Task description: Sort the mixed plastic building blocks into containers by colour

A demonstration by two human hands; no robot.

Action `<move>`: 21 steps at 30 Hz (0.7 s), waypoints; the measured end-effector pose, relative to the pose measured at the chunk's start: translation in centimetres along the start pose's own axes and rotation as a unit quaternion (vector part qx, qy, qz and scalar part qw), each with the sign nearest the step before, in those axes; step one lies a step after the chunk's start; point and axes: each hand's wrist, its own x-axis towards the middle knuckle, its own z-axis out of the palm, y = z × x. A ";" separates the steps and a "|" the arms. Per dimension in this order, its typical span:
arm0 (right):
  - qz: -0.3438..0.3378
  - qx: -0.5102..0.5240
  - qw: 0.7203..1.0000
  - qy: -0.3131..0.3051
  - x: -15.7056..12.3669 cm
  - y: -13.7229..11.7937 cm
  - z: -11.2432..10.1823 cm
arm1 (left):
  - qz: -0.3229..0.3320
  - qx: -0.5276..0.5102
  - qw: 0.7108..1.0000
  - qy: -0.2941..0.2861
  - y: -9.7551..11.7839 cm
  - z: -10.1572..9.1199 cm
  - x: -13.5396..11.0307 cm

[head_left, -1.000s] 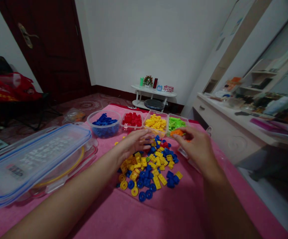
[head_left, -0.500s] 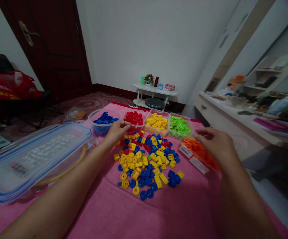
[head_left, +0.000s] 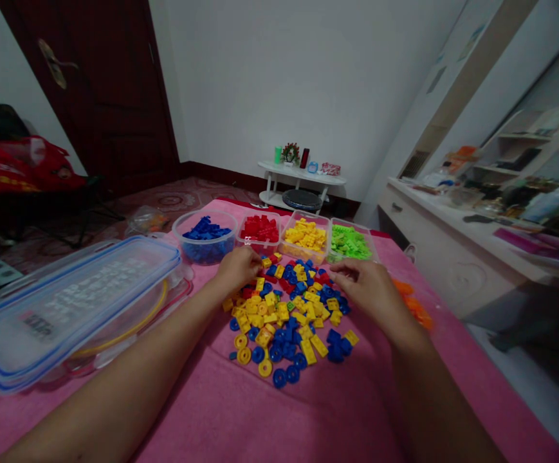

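A heap of small blue, yellow and red plastic bricks [head_left: 289,321] lies on the pink cloth [head_left: 269,418]. My left hand [head_left: 238,267] rests at the heap's far left edge, fingers curled over red and yellow pieces; what it pinches is hidden. My right hand [head_left: 366,289] sits at the heap's far right edge, fingers bent together toward the bricks, with its grip hidden too. Behind the heap stand a round tub of blue bricks [head_left: 204,241], a red box [head_left: 260,231], a yellow box [head_left: 305,238] and a green box [head_left: 349,243]. Orange bricks [head_left: 412,302] show just past my right wrist.
Stacked clear containers with blue-rimmed lids [head_left: 67,302] fill the left of the cloth. A cream dresser [head_left: 433,251] runs along the right. On the floor beyond stand a small white table [head_left: 301,177] and a dark door [head_left: 105,96]. A red bag [head_left: 23,170] sits far left.
My right hand has come left from the orange bricks to the heap's right edge. My left hand has shifted slightly down to the heap's far left edge.
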 end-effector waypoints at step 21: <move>-0.066 0.126 0.990 0.015 -0.9 -3.9 1.6 | 0.048 -0.224 0.973 -0.038 4.7 -2.7 -0.8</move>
